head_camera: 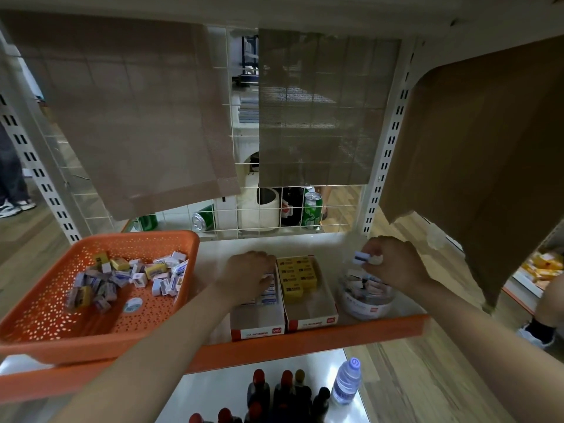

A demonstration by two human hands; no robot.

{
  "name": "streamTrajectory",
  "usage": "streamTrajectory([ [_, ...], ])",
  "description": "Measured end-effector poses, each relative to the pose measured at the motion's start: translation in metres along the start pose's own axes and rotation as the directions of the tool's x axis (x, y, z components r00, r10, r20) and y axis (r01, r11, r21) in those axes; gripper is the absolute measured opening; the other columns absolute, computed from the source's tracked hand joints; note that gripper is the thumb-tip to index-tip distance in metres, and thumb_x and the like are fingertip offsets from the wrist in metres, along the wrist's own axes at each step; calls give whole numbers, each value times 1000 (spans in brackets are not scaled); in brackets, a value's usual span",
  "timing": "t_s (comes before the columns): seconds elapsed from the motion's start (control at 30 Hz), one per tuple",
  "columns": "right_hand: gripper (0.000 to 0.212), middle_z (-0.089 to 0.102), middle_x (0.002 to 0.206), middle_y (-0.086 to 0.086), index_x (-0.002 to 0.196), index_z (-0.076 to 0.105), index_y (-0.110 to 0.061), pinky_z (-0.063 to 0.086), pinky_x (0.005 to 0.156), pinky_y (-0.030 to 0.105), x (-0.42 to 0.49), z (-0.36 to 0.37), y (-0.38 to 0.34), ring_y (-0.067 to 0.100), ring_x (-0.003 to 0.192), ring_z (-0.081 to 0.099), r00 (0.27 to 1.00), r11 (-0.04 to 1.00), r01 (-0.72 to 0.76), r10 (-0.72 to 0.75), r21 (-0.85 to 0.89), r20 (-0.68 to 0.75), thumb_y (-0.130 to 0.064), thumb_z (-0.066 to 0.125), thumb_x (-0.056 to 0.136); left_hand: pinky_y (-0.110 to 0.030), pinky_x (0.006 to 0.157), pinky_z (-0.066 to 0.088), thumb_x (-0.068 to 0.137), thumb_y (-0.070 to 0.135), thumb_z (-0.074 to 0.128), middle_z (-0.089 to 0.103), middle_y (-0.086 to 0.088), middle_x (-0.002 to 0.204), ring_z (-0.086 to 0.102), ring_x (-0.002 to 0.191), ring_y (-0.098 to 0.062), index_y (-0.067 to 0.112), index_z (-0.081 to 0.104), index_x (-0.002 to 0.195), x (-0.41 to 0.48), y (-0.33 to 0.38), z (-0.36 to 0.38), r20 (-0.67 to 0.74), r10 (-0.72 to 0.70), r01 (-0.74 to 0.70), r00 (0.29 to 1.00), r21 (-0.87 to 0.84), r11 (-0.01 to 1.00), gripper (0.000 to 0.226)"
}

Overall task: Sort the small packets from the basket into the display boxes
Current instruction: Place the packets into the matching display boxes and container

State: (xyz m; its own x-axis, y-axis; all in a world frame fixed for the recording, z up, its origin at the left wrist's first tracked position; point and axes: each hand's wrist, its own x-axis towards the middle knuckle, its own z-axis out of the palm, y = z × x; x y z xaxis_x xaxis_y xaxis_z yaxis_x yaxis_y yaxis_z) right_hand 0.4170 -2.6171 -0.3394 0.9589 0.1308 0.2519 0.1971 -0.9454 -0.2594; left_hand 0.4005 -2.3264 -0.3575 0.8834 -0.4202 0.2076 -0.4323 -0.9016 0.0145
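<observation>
Right fingers [376, 249] pinching packet [361, 257], above tub [364, 305]

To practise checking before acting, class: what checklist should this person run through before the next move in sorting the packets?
1. The right hand pinches a packet: ok.
2. That packet is over the round tub: ok.
3. It matches the tub's contents: cannot tell.
4. The left hand, down in the left display box, is free: cannot tell.
5. The yellow-packet box has room at its front: ok.
6. The basket holds more packets to sort: ok.
</observation>
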Motion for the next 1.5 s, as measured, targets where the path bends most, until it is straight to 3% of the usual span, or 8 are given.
streamTrajectory([
  [0.17,23,64,102,-8,101,64,-26,30,76,28,-4,2,11,16,103,58,996,995,-71,74,-64,52,-31,71,79,-19,73,42,95,30,46,58,5,113,56,98,-12,20,52,111,-9,-20,3,-8,-65,65,998,-19,998,20],
  [0.37,21,62,97,-7,102,63,-23,33,80,30,4,4,-10,17,101,58,997,997,-74,74,-2,14,-26,68,82,-23,73,44,93,29,47,59,3,110,57,98,-14,20,53,108,-10,-27,-2,-1,-61,61,998,10,998,18],
  [0.73,19,65,95,-4,99,66,-20,44,89,34,21,44,-152,16,94,59,974,961,201,-217,188,65,-18,67,80,-25,73,41,90,30,52,61,-2,113,58,103,-21,17,58,110,-61,-95,-33,-12,-186,186,982,161,969,24],
  [0.83,20,66,98,-3,100,66,-20,45,90,34,24,59,-206,15,94,60,941,928,297,-325,223,98,-20,66,80,-22,56,49,65,33,80,70,-1,84,68,74,-18,18,69,83,-89,-127,-49,-76,-186,200,980,279,939,25],
  [0.97,17,66,103,-2,99,65,-23,36,88,31,28,81,-272,19,102,57,878,889,438,-455,132,151,-25,61,82,-30,76,48,92,34,50,62,0,115,59,106,-21,22,57,113,-127,-165,-54,88,-381,352,921,239,905,26],
  [1.13,24,63,114,3,107,66,-20,38,84,28,32,109,-319,25,107,56,818,847,531,-518,16,249,-22,62,84,-25,70,44,89,33,53,63,5,115,61,104,-18,27,57,110,-161,-198,-52,109,-463,432,880,224,874,22],
  [1.23,28,64,114,7,112,66,-15,42,81,27,35,127,-333,26,105,58,829,849,523,-487,-73,273,-17,60,85,-30,73,47,92,34,49,60,5,119,59,109,-20,25,54,117,-173,-207,-47,114,-469,435,876,233,870,27],
  [1.5,25,61,118,5,112,62,-14,30,107,38,51,160,-344,25,114,53,873,848,466,-392,-254,291,-13,57,88,-32,77,46,92,33,48,60,0,119,56,110,-23,22,53,120,-176,-221,-27,162,-461,427,873,205,881,30],
])
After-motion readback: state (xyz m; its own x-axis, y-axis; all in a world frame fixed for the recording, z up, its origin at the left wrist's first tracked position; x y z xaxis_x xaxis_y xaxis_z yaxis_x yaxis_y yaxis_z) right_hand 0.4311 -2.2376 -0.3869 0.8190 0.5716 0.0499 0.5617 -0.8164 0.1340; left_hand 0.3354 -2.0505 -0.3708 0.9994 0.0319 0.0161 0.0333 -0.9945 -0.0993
